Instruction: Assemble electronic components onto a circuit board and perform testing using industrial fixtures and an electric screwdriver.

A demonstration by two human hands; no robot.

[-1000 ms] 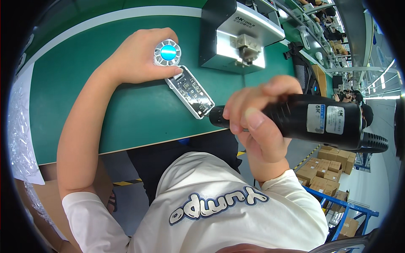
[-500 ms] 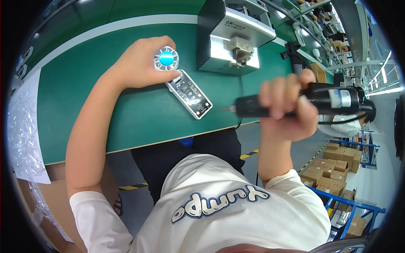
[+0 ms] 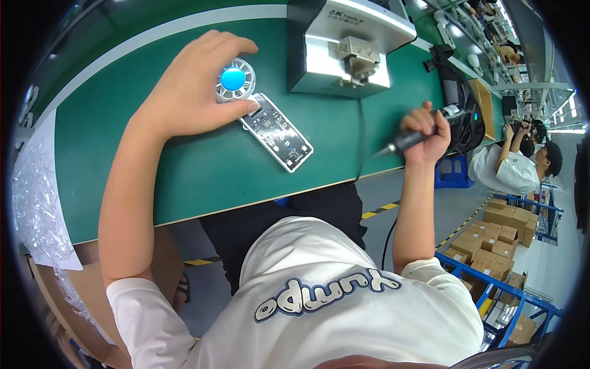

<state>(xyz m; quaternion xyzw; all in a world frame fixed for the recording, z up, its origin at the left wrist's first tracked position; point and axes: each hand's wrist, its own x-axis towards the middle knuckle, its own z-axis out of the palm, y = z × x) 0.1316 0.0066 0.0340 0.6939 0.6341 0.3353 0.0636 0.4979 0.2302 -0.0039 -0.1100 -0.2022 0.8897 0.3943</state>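
A handheld fan (image 3: 279,136) lies on the green table with its casing open and a dark circuit board showing. Its round head has pale spokes and a blue centre (image 3: 233,79). My left hand (image 3: 178,92) curves around that head, the thumb resting on the neck and the index finger stretched past the far rim. To the right, my right hand (image 3: 427,144) is wrapped around a black electric screwdriver (image 3: 405,142), whose tip points left. The tip is apart from the fan, over the table near its front edge.
A silver-and-black box-shaped machine (image 3: 338,64) stands at the back, a cable (image 3: 361,135) running from it. Clear plastic wrap (image 3: 40,197) lies at the left edge. Black gear and a cardboard tray (image 3: 482,107) are at the right, where another person (image 3: 507,166) sits.
My right hand has drawn the screwdriver right, away from the fan and lower. My left index finger has lifted off the fan's rim, while the thumb stays on the neck.
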